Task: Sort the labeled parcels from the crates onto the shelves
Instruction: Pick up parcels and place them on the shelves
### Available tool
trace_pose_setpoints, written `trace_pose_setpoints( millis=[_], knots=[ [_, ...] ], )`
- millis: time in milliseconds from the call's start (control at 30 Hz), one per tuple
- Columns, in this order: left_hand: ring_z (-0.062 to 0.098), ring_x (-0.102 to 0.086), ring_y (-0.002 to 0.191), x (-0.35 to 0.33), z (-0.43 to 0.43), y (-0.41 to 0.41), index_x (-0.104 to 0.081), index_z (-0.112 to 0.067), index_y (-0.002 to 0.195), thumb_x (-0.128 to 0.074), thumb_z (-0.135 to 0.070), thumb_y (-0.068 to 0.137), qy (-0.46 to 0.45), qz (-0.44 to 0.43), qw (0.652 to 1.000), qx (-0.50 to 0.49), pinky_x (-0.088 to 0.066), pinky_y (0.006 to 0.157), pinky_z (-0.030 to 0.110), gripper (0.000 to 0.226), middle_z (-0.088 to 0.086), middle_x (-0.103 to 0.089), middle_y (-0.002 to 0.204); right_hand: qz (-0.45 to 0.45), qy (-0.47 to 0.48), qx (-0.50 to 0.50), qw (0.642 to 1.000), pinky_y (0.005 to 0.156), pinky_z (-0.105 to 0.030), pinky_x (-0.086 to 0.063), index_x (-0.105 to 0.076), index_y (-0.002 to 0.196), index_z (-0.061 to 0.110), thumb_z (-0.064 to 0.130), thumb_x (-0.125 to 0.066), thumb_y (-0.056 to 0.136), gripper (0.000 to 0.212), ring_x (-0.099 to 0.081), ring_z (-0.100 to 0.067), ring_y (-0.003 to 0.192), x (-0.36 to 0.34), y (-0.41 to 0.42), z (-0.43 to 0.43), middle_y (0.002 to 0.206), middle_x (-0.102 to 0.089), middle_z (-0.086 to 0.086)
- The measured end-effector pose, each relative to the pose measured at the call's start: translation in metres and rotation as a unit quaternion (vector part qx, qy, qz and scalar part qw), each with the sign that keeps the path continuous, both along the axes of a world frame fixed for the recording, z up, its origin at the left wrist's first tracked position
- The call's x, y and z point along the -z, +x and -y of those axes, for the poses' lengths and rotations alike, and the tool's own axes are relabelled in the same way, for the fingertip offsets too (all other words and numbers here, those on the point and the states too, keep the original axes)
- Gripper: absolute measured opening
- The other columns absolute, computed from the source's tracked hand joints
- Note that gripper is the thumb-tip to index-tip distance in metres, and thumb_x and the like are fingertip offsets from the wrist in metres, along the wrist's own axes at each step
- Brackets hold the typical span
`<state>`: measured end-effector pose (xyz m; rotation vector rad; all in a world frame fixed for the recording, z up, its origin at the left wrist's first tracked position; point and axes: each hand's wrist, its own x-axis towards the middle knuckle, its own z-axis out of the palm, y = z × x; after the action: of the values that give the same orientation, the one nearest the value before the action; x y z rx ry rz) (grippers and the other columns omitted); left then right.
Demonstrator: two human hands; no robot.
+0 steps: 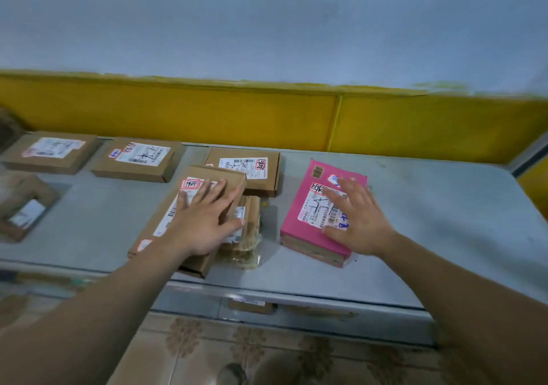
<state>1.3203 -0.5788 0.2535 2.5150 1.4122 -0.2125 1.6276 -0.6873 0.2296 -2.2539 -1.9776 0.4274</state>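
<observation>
1. Pink is the colour of the landmark, a flat pink parcel (301,206) with a white label, laid on the grey shelf (430,221).
2. The right hand (360,221) is laid over the pink parcel's label. Its fingers (335,195) are kept straight and spread, with nothing pinched. Whether the palm presses down cannot be told.
3. Just left of the pink parcel, a long brown parcel (154,230) is seen lying tilted, propped on a corrugated bundle (251,221).
4. The left hand (204,221) is rested flat on the long brown parcel. Its fingers (214,189) are held straight and slightly apart, and the thumb is stretched towards the pink parcel.
5. Behind the bundle, left of the pink parcel's far end, a brown labelled box (268,177) is set flat.
6. Further left of the pink parcel, two more brown boxes (136,160) (52,153) are placed side by side, well apart from it.
7. Furthest left, a blurred parcel (25,206) is partly seen.
8. Behind the pink parcel, a yellow band (178,111) is painted along the wall.
9. Below it, a lower shelf level (311,316) and a tiled floor (237,352) are seen.
</observation>
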Motion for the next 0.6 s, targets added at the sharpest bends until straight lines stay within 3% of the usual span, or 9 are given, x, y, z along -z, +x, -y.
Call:
trace_pose_setpoints(
  millis=[67,133,233,333,433,533,600],
  knots=[
    [0.015,0.018,0.147,0.002,0.001,0.0,0.023,-0.053,0.135,-0.011,-0.077,0.074,0.003,-0.004,1.0,-0.006,0.009,0.117,0.055,0.075,-0.015,0.024,0.153,0.052,-0.06,-0.094,0.992,0.118,-0.038,0.014,-0.012,0.156,0.041,0.08,-0.013,0.071,0.094,0.007,-0.02,0.152,-0.003,0.005,-0.005,0.167,0.001,0.001],
    [0.015,0.017,0.147,0.003,0.002,0.001,0.015,-0.046,0.146,-0.018,-0.071,0.078,0.01,-0.01,1.0,-0.012,0.01,0.117,0.054,0.079,-0.015,0.022,0.155,0.06,-0.06,-0.084,0.993,0.119,-0.039,0.012,-0.011,0.156,0.041,0.082,-0.007,0.07,0.096,0.004,-0.022,0.153,-0.001,0.004,-0.013,0.167,-0.001,0.001],
    [0.014,0.016,0.148,0.001,0.002,0.003,0.009,-0.044,0.15,-0.024,-0.061,0.08,0.012,-0.009,1.0,-0.02,0.009,0.117,0.053,0.079,-0.012,0.017,0.16,0.041,-0.061,0.05,0.996,0.121,-0.049,0.006,-0.01,0.157,0.038,0.074,-0.027,0.089,0.079,0.007,-0.028,0.152,0.006,-0.01,-0.032,0.167,0.0,-0.001],
    [0.014,0.017,0.147,-0.002,0.003,0.004,0.01,-0.044,0.15,-0.025,-0.054,0.078,0.006,-0.01,1.0,-0.022,0.009,0.117,0.053,0.08,-0.01,0.017,0.16,0.034,-0.076,0.157,0.984,0.118,-0.061,0.004,-0.011,0.158,0.029,0.071,-0.025,0.093,0.079,0.013,-0.038,0.15,0.007,-0.029,-0.055,0.166,0.002,-0.006],
    [0.013,0.015,0.148,-0.003,0.005,0.004,0.003,-0.042,0.152,-0.026,-0.049,0.076,0.009,0.0,1.0,-0.028,0.008,0.118,0.052,0.082,-0.011,0.014,0.161,0.074,-0.051,0.069,0.994,0.118,-0.058,0.008,-0.012,0.157,0.029,0.08,-0.017,0.087,0.087,0.01,-0.036,0.151,0.005,-0.022,-0.059,0.166,0.001,-0.007],
    [0.012,0.013,0.148,-0.002,0.005,0.004,0.0,-0.041,0.152,-0.027,-0.048,0.076,0.013,0.006,0.999,-0.029,0.007,0.118,0.052,0.082,-0.012,0.012,0.161,0.088,-0.073,-0.075,0.991,0.12,-0.05,0.01,-0.004,0.156,0.042,0.096,0.012,0.059,0.113,0.013,-0.029,0.152,0.004,0.001,-0.047,0.166,0.008,0.003],
    [0.012,0.014,0.148,-0.001,0.005,0.003,0.001,-0.041,0.152,-0.027,-0.049,0.076,0.012,0.005,1.0,-0.028,0.007,0.118,0.052,0.081,-0.012,0.012,0.161,0.127,-0.088,-0.061,0.986,0.121,-0.053,0.008,0.0,0.155,0.044,0.094,0.007,0.066,0.102,0.012,-0.035,0.151,0.007,0.007,-0.048,0.166,0.009,0.004]
  ],
)
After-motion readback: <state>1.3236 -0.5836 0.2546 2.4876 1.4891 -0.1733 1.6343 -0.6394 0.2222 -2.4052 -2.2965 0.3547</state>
